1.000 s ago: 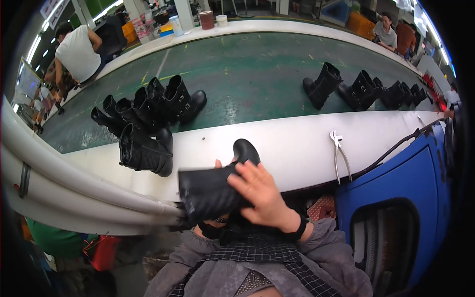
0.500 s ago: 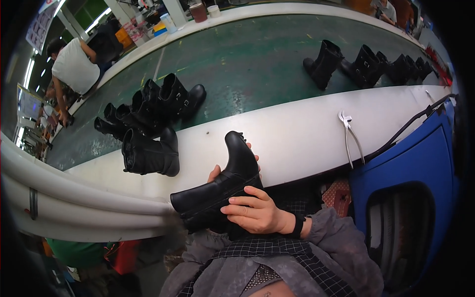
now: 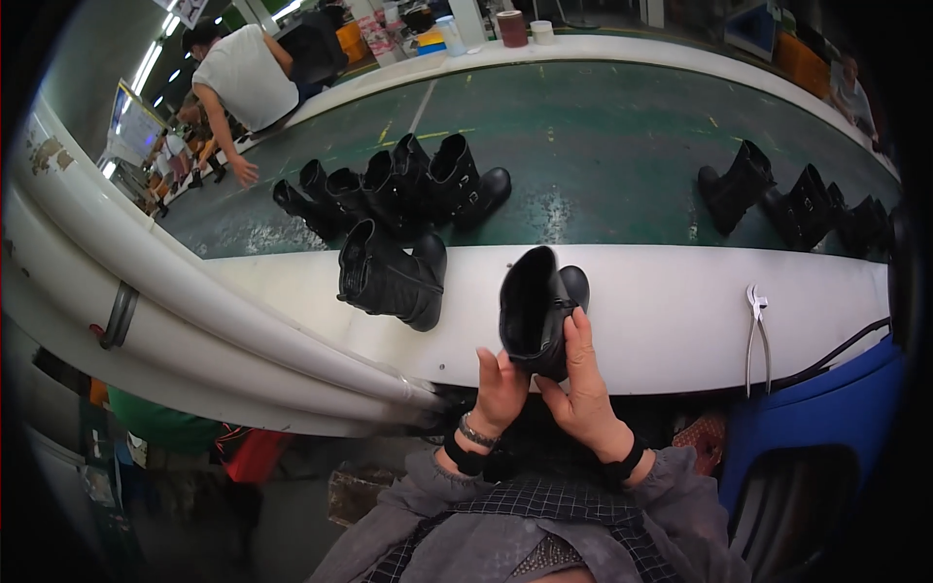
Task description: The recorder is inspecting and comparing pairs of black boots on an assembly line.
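A black leather ankle-high boot stands nearly upright at the near edge of the white ledge, its opening facing up toward me and its toe pointing away. My left hand grips its near left side, with some fingertips hidden against the leather. On the other side, my right hand presses long fingers along the shaft, thumb toward the front. Whether the sole rests fully on the ledge cannot be seen. To the left, a second black boot stands on the ledge by itself.
Several black buckled boots stand on the green conveyor belt, with more boots to the right. Metal pliers lie near a blue machine. Thick white pipes curve at left. A co-worker reaches over the belt.
The boot has turned from lying sideways across my hands to upright, toe away, over the ledge. My hands have shifted to its two sides. The view has swung to the left.
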`<state>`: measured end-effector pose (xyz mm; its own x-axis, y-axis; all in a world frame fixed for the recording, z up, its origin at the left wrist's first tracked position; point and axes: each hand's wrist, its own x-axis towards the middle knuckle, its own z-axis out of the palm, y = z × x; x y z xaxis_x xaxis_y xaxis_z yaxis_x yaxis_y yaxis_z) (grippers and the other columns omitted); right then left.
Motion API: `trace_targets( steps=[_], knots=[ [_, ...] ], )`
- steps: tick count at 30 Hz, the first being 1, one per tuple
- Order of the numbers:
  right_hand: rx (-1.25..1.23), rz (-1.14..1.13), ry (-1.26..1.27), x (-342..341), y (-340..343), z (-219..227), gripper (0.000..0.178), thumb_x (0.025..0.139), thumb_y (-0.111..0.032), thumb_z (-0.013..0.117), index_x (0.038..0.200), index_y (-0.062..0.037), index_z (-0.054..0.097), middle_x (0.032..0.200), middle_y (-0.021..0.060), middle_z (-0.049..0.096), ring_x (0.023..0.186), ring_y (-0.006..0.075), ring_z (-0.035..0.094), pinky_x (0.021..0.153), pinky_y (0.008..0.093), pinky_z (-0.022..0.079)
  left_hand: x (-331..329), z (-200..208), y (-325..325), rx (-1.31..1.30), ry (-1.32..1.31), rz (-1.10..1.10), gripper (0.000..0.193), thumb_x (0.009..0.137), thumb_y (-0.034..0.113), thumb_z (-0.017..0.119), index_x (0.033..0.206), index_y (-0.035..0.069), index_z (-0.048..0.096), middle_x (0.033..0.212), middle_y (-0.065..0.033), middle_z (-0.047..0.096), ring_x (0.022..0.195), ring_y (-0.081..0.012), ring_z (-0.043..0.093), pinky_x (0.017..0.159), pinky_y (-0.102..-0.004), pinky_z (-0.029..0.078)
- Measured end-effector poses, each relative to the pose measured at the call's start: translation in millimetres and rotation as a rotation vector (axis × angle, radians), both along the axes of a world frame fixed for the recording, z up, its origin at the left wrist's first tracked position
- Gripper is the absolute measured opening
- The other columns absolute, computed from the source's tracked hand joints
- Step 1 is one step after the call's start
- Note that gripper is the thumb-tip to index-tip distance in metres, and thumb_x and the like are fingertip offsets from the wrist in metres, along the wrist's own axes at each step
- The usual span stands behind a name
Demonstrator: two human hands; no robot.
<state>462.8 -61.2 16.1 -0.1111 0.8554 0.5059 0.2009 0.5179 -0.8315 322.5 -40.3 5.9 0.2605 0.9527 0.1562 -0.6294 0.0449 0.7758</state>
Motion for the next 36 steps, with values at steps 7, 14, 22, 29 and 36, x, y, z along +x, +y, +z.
trace_targets(
  steps=[7,14,22,29,36],
  knots=[
    [-0.075,0.205,-0.121,28.1,6.4,24.5,0.071,0.078,0.005,0.056,0.146,-0.0064,0.038,0.154,0.0226,0.026,0.142,0.0378,0.029,0.113,0.0406,0.031,7.5,-14.2,-1.9,0.414,0.791,0.417,0.046,0.079,0.008,0.076,0.121,0.0,0.06,0.117,-0.0099,0.064,0.105,-0.0226,0.062,0.092,-0.0348,0.048],
    [-0.243,-0.21,-0.477,145.5,57.1,50.6,0.068,0.082,-0.023,0.069,0.139,0.0028,0.04,0.138,0.0234,0.048,0.126,0.035,0.049,0.106,0.0382,0.038,0.9,-14.9,18.8,0.323,0.585,0.706,0.026,0.08,0.0,0.069,0.105,-0.005,0.065,0.102,-0.0106,0.068,0.094,-0.0211,0.064,0.09,-0.033,0.048],
    [-0.355,-0.864,0.032,302.3,194.9,14.5,0.086,0.068,-0.017,0.081,0.137,0.009,0.037,0.129,0.0206,0.055,0.119,0.0294,0.054,0.101,0.0342,0.041,-1.8,-30.3,40.0,0.365,0.55,0.903,0.027,0.083,0.001,0.069,0.108,-0.008,0.063,0.107,-0.0132,0.068,0.095,-0.0214,0.066,0.089,-0.0321,0.049],
    [-0.358,-0.935,0.122,320.7,265.5,-45.5,0.057,0.072,-0.02,0.081,0.119,0.0027,0.058,0.106,0.0104,0.067,0.095,0.025,0.064,0.085,0.0346,0.049,-3.6,-43.8,40.7,0.358,0.529,0.871,0.042,0.081,-0.001,0.07,0.119,-0.009,0.053,0.112,-0.0138,0.063,0.099,-0.0216,0.063,0.092,-0.0317,0.048],
    [-0.552,-0.504,0.666,287.0,223.2,11.7,0.042,0.089,-0.024,0.064,0.108,0.012,0.056,0.1,0.0233,0.065,0.08,0.0357,0.07,0.056,0.0473,0.062,-11.6,-56.6,42.1,0.352,0.593,0.81,0.05,0.078,-0.002,0.07,0.124,-0.009,0.049,0.117,-0.0153,0.06,0.105,-0.0233,0.062,0.095,-0.0329,0.046]
  ],
)
